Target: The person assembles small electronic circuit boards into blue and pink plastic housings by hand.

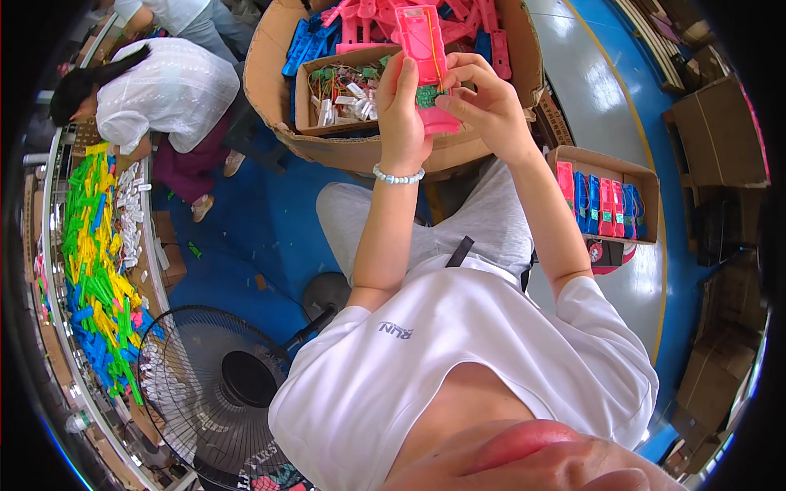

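A pink plastic housing, open on the side facing me, is held up above the near edge of a large cardboard box. My left hand wraps round its left side, thumb along the edge. Inside its lower part sits a small green circuit board, with thin red and yellow wires running up the housing. My right hand pinches at the board's right edge, where the wires meet it; what lies between those fingertips is too small to make out.
The large cardboard box holds pink and blue housings and a smaller box of wired boards. To my right, a carton contains filled housings in a row. A black fan stands at left, beside a bench piled with coloured plastic parts. Another person bends there.
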{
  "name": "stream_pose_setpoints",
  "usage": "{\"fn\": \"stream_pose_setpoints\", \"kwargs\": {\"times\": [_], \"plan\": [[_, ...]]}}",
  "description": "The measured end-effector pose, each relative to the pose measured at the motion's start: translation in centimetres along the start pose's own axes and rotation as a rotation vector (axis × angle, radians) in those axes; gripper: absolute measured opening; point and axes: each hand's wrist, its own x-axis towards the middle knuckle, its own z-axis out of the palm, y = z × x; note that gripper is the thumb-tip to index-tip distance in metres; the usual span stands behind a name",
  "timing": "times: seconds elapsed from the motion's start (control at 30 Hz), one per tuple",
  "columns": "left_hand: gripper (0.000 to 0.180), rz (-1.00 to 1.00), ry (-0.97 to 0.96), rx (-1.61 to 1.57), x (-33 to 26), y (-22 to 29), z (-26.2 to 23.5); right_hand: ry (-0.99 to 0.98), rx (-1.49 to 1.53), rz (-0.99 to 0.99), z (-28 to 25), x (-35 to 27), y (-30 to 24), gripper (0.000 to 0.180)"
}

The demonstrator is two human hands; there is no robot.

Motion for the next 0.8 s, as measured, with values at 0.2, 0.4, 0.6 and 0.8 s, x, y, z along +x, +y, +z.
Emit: {"fn": "stream_pose_setpoints", "kwargs": {"times": [0.2, 0.4, 0.6, 0.8], "plan": [[0.025, -0.181, -0.021, -0.083, -1.1, -2.2, 2.0, 0.185, 0.161, 0.140, -1.9, -3.0, -0.1, 0.016], [0.026, -0.231, -0.068, -0.026, -1.8, -5.0, 3.7, 0.351, 0.020, 0.085, -3.8, -5.2, -0.5, 0.016], [0.028, -0.197, -0.127, 0.037, -2.3, -5.6, 4.8, 0.305, -0.019, 0.128, -5.1, -6.5, -1.2, 0.015], [0.023, -0.347, -0.153, -0.124, -1.8, -6.2, 4.1, 0.192, -0.228, -0.031, -6.2, -7.1, -0.8, 0.017]]}}
